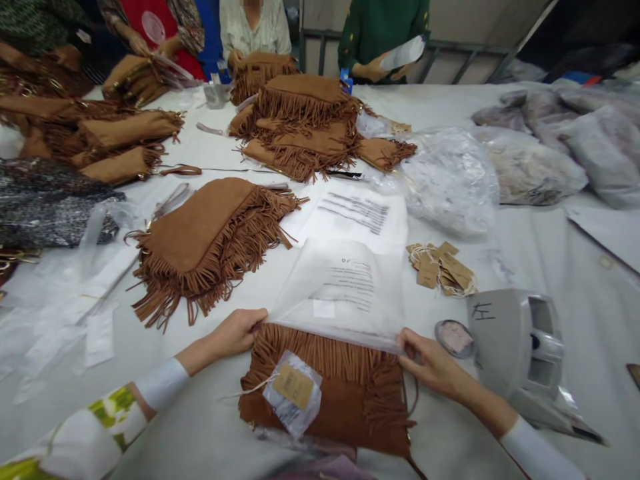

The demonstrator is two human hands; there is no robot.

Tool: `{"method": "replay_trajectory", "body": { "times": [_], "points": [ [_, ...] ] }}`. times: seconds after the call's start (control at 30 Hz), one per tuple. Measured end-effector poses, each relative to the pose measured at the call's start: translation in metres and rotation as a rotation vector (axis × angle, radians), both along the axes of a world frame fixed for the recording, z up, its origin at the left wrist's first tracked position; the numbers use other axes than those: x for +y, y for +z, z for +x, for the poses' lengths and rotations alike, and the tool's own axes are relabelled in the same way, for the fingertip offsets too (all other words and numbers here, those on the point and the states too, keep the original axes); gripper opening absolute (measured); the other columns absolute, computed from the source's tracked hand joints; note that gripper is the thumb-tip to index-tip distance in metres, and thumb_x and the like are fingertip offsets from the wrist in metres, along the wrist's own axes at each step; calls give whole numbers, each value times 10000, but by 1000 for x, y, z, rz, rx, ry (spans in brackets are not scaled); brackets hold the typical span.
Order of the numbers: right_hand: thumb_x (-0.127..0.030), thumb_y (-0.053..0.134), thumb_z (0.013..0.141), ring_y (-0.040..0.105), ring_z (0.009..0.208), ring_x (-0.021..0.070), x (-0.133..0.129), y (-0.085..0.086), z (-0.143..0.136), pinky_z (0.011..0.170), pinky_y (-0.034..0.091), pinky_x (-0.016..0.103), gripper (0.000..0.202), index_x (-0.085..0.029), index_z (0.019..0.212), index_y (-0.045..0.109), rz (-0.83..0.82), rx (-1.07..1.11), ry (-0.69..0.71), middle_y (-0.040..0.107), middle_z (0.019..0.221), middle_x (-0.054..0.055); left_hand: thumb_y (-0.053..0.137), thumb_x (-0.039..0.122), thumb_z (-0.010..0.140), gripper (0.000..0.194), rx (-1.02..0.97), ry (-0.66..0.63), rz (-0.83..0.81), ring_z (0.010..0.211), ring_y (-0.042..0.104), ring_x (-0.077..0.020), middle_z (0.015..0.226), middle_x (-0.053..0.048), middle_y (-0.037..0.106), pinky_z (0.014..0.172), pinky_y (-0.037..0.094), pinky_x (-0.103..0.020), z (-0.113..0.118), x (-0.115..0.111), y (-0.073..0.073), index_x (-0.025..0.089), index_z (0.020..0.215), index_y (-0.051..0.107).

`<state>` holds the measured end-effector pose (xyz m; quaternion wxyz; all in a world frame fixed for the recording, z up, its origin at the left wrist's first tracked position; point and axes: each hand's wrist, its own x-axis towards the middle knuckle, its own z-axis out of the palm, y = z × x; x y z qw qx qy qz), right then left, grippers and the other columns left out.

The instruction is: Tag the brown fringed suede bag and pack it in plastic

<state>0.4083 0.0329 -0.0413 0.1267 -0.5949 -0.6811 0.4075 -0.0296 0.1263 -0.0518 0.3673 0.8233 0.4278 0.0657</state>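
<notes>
A brown fringed suede bag (350, 393) lies in front of me with a paper tag in a small clear sleeve (293, 390) on it. My left hand (235, 332) pinches the left edge of a clear plastic bag's (345, 293) mouth at the fringe. At the right edge of that mouth, my right hand (430, 363) grips the plastic. The fringe end of the brown bag sits just at the opening.
Another fringed bag (210, 243) lies to the left, more are piled at the back (305, 120). Brown paper tags (443, 267) and a grey tape dispenser (520, 347) sit to the right. Plastic-wrapped bundles (530, 167) fill the right. Other people stand at the far edge.
</notes>
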Motion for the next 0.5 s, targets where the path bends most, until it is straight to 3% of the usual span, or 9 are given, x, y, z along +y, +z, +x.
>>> {"method": "replay_trajectory", "body": {
  "times": [0.07, 0.13, 0.2, 0.23, 0.37, 0.5],
  "points": [
    [-270, 499, 764, 453, 582, 142, 0, -2, -2, 575, 360, 262, 72, -232, 716, 461, 6, -8, -16, 467, 610, -42, 481, 275, 809, 124, -52, 8, -112, 580, 408, -121, 641, 40, 465, 534, 332, -209, -3, 5, 8, 194, 723, 519],
    [-245, 493, 744, 427, 568, 135, 0, -1, -4, 565, 342, 257, 66, -233, 702, 443, 5, -12, -29, 448, 596, -50, 484, 322, 829, 156, -149, 7, -346, 636, 464, -130, 699, 27, 523, 557, 364, -206, -6, 10, 18, 189, 759, 525],
    [-238, 485, 744, 423, 567, 132, -1, 1, -5, 562, 335, 253, 53, -232, 709, 446, 0, -3, -24, 444, 600, -54, 532, 372, 824, 194, -217, 5, -532, 654, 464, -131, 699, 34, 513, 571, 361, -207, -8, 10, 24, 189, 763, 510],
    [-241, 482, 751, 425, 567, 131, -2, 3, -5, 561, 331, 252, 47, -230, 716, 453, -2, 4, -21, 446, 603, -54, 564, 389, 811, 221, -216, 8, -543, 642, 443, -126, 672, 45, 485, 567, 342, -205, -8, 7, 25, 192, 741, 492],
    [-230, 492, 761, 414, 555, 126, -17, 10, -10, 545, 310, 249, 48, -227, 728, 456, -37, 38, -8, 453, 599, -58, 540, 340, 854, 315, -72, 25, -91, 568, 380, -106, 579, 62, 407, 556, 272, -224, -6, -17, 10, 197, 612, 396],
    [-239, 507, 794, 410, 562, 123, -45, 14, -21, 546, 308, 248, 97, -228, 725, 441, -95, 66, -23, 472, 621, -53, 468, 271, 914, 328, -45, -74, 262, 516, 401, -101, 568, 50, 430, 547, 279, -243, -17, -48, -12, 205, 606, 378]
  ]
}}
